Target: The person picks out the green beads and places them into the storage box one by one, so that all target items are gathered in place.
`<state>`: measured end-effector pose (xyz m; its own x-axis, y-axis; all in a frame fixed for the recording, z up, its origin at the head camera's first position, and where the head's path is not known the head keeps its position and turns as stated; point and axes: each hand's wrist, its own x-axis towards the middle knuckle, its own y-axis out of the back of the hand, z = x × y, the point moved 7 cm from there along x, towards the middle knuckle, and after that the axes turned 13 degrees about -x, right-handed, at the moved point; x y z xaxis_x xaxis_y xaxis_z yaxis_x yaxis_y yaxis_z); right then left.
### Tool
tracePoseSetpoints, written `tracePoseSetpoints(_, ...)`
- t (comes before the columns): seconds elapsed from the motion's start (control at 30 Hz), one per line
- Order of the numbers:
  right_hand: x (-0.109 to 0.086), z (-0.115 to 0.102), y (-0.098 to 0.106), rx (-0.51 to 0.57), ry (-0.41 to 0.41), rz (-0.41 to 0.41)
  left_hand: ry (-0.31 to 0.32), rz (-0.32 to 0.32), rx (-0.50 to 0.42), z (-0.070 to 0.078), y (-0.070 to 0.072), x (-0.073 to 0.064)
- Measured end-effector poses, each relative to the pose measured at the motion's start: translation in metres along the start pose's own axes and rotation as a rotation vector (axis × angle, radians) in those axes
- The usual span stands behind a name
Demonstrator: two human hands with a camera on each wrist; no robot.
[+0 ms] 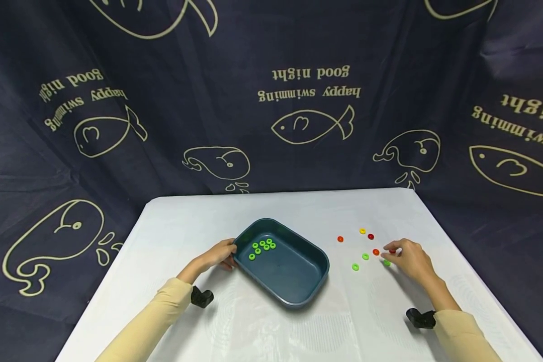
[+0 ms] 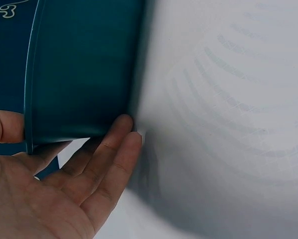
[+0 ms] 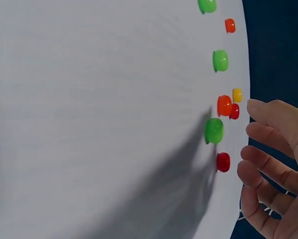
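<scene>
My left hand (image 1: 218,254) grips the left end of a dark blue-green plastic bin (image 1: 289,274). In the left wrist view its thumb lies over the rim while the fingers reach along the outer wall (image 2: 84,74). Several bright green ring beads (image 1: 266,247) lie inside, toward the far left part of the bin. On the right, my right hand (image 1: 413,260) hovers over loose beads, fingers loosely bent and nothing between them. Closest to its fingertips are a green bead (image 3: 214,131), an orange-red bead (image 1: 376,252) and a dark red bead (image 3: 223,162).
Between bin and right hand, more beads are scattered: two green ones (image 1: 355,267), an orange one (image 1: 340,239), a yellow one (image 1: 362,231) and a red one (image 1: 371,236). They lie on a white-covered table (image 1: 199,216), backed by a dark fish-patterned curtain (image 1: 253,45).
</scene>
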<state>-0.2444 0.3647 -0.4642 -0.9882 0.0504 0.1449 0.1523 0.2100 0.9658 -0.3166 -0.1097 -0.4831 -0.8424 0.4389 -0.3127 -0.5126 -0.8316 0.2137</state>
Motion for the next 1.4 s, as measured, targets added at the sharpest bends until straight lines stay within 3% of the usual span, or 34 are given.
tracePoseSetpoints(0.4, -0.012, 0.003, -0.016, 0.033, 0.046, 0.021, -0.002, -0.005, -0.002, 0.0, 0.0, -0.001)
tracePoseSetpoints(0.77, -0.015, 0.005, -0.018, 0.02, 0.023, 0.021, 0.005, 0.004, -0.004, 0.001, 0.0, -0.001)
tracePoseSetpoints(1.13, 0.001, -0.002, -0.004, 0.016, 0.022, 0.045, 0.0, -0.004, -0.003, 0.002, -0.001, -0.001)
tracePoseSetpoints(1.4, 0.02, -0.026, 0.01, 0.024, 0.061, 0.062, 0.001, -0.006, 0.002, 0.001, -0.002, -0.002)
